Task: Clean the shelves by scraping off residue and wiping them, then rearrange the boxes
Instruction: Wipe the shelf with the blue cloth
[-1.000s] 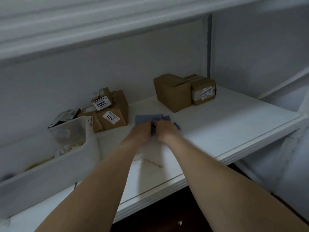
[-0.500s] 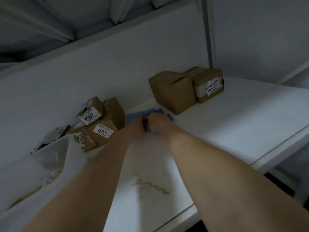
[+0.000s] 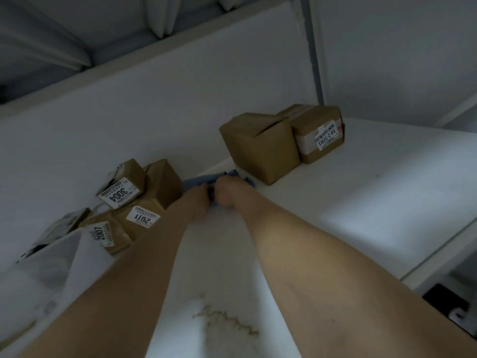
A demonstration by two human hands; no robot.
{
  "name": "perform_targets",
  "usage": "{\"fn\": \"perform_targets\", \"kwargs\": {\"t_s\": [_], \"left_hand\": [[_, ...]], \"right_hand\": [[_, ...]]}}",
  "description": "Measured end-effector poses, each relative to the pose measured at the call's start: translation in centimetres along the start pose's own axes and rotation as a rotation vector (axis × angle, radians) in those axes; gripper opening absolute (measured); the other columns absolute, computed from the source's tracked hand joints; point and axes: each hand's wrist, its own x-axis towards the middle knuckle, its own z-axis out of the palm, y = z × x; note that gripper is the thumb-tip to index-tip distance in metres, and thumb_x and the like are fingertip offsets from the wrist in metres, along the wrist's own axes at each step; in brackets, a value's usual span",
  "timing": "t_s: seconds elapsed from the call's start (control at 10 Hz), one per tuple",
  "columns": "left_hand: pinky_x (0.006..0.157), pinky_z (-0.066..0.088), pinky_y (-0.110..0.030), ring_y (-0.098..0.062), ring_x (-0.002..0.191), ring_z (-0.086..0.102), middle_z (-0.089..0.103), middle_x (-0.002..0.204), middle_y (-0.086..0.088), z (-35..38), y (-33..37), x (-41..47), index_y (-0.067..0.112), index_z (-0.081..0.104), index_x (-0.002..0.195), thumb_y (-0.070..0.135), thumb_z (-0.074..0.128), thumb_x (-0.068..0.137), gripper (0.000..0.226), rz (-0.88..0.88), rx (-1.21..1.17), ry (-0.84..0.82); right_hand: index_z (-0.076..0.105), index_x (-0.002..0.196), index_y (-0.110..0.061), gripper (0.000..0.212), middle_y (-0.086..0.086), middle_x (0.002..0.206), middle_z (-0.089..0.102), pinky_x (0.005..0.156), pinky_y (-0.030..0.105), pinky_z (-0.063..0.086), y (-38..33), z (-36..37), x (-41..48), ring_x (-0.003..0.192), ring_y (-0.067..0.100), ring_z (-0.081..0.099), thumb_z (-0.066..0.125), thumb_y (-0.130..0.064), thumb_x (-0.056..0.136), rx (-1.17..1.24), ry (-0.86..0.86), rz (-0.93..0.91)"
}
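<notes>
On the white shelf, between the left boxes and the right boxes, the blue cloth lies bunched crosswise against the back wall, straight ahead of us at full reach. We hold its near edge with our left hand and right hand knuckle to knuckle, fingers curled into it, neither nearer. With boxes close on both sides, the open room runs back toward us and rightward to the front edge, so we judge the stroke pulls toward the brown residue between our forearms.
</notes>
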Motion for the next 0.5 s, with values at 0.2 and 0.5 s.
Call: {"fn": "perform_targets", "kwargs": {"t_s": [0.2,0.5], "left_hand": [[0.107,0.035,-0.035,-0.024,0.130,0.043,0.045,0.141,-0.007,0.2,0.9,-4.6,0.009,0.042,0.137,0.012,0.030,0.102,0.037,-0.079,0.026,-0.016],[0.092,0.044,-0.032,-0.029,0.115,0.056,0.059,0.125,-0.012,1.3,-1.1,-14.3,0.012,0.055,0.125,0.011,0.046,0.094,0.033,0.014,-0.014,0.032]], "right_hand": [[0.059,0.126,-0.008,0.034,0.015,0.125,0.059,0.085,0.033,0.043,-0.4,0.3,-5.4,0.114,0.029,0.055,0.049,-0.019,0.095,0.016,0.005,-0.088],[0.058,0.090,-0.008,0.010,0.008,0.065,0.053,0.047,0.025,0.040,-2.4,0.6,-16.0,0.054,0.019,0.049,0.065,-0.013,0.086,0.038,-0.159,-0.065]]}}
